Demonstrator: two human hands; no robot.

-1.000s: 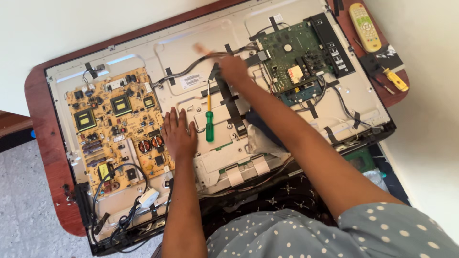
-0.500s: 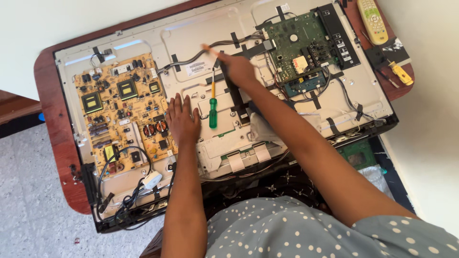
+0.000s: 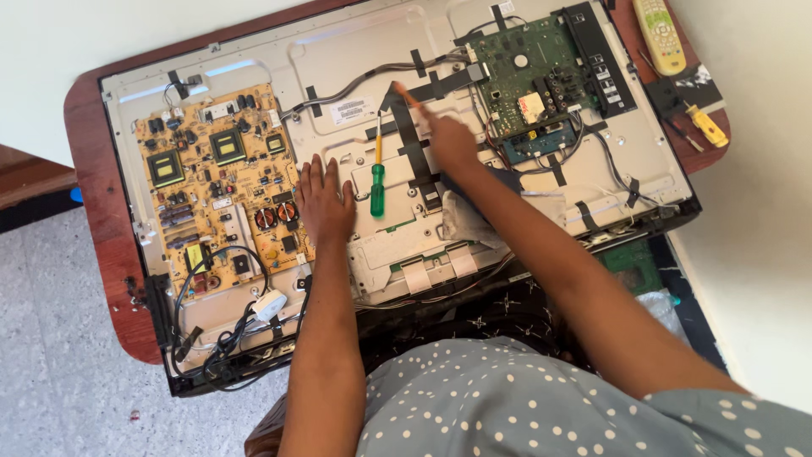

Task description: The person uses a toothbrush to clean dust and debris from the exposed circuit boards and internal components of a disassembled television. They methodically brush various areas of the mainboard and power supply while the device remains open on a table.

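Pointing right hand [image 3: 448, 135], index finger extended, no grip, at black ribbon cable [image 3: 414, 140] upper centre of frame. Left hand [image 3: 324, 199] flat, open, on metal back panel [image 3: 355, 63]; green screwdriver [image 3: 377, 182] between hands. Step judged: inspection; next move calls for picking up screwdriver.

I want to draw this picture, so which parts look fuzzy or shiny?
Head view: the right hand is smeared, its fingertip a streak; the left hand, the green screwdriver and the yellow circuit board look sharp; daylight gleams softly along the metal back panel; shadows are faint.
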